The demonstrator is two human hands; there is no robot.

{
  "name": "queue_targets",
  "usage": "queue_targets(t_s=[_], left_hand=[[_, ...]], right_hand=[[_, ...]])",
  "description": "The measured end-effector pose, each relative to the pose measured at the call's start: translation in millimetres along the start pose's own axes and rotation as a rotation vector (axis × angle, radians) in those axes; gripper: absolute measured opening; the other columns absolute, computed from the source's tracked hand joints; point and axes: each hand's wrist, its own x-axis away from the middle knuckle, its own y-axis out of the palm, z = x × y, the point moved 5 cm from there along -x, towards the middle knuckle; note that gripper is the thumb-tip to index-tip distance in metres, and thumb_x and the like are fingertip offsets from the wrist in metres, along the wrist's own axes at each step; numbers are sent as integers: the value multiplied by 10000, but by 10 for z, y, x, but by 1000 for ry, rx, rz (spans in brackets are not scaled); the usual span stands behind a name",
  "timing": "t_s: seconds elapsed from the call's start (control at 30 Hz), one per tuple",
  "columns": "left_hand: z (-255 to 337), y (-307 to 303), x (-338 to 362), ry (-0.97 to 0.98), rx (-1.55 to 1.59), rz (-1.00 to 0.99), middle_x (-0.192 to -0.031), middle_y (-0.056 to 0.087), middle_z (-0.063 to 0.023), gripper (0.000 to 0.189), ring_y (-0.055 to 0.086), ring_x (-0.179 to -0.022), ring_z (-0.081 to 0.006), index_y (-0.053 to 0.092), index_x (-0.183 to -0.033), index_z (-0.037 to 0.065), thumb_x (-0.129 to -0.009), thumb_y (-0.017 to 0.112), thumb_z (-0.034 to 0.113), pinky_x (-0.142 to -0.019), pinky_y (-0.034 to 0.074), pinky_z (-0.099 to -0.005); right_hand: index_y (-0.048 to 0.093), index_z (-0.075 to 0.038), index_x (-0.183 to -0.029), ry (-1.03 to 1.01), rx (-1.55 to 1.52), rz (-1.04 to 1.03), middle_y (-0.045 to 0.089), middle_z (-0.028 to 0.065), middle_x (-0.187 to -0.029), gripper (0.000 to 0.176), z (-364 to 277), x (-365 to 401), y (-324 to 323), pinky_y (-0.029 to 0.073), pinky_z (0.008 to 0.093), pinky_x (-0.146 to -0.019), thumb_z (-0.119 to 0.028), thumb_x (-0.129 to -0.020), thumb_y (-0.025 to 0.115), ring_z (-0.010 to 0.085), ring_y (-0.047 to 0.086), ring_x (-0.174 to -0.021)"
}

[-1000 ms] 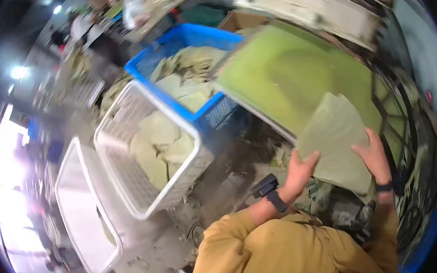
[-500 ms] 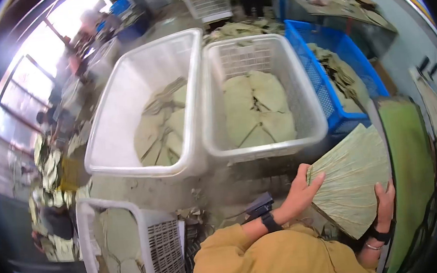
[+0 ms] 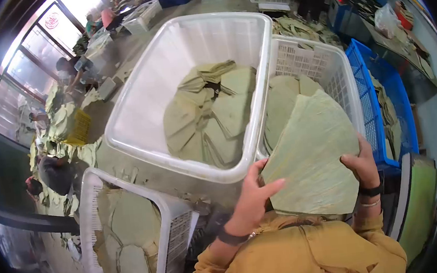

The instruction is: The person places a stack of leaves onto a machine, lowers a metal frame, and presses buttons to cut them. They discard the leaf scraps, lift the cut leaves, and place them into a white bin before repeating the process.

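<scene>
A large folded leaf [image 3: 310,164], pale green and ribbed, is held in the air close to the chest, over the near rim where the white tub [image 3: 138,118] and the perforated white basket [image 3: 336,77] stand touching. The left hand [image 3: 251,199] is clamped on the leaf's lower left edge, with its fingers spread flat across the face. The right hand [image 3: 360,165] is closed on the right edge, its thumb over the front.

Only the edges of the leaf are pinched, and the wide middle is left unsupported. The leaf could sag and crack along a rib, or tear at a pinch point if the two hands are drawn apart. If one hand were loosened first, the leaf could swing down and be caught on the tub's rim, or be dropped into the gap between the containers and onto the littered floor.

At the near left a second perforated basket [image 3: 172,230] is stood at a tilt against the tub, and could be knocked over by a knee.

Further off, stacked leaves [image 3: 211,116] lie loose in the tub. More leaves [image 3: 281,101] fill the basket, so a careless drop could upset either stack. A blue crate [image 3: 370,101] is set against the basket's far right side.
</scene>
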Motion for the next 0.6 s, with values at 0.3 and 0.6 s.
queue_targets(t_s=[0.3,0.6], left_hand=[[1288,-240,-457,-1,-432,126,-1250,549,-144,592,576,-1107,-237,387,-1344,-35,-812,647,-25,-926,487,-362],[3332,-1083,-1867,450,103,264,-1194,597,-139,347,595,-1079,-282,487,-1258,-11,-936,542,105,-949,496,-424]], right_hand=[[467,34,-1272,-134,264,-561,566,95,-1175,544,-493,-1698,870,459,287,-896,-120,-811,711,141,554,-1051],[580,-10,-1068,-466,813,-126,606,165,-1087,305,814,-2607,1451,459,379,-897,-172,-825,668,331,591,-1025]])
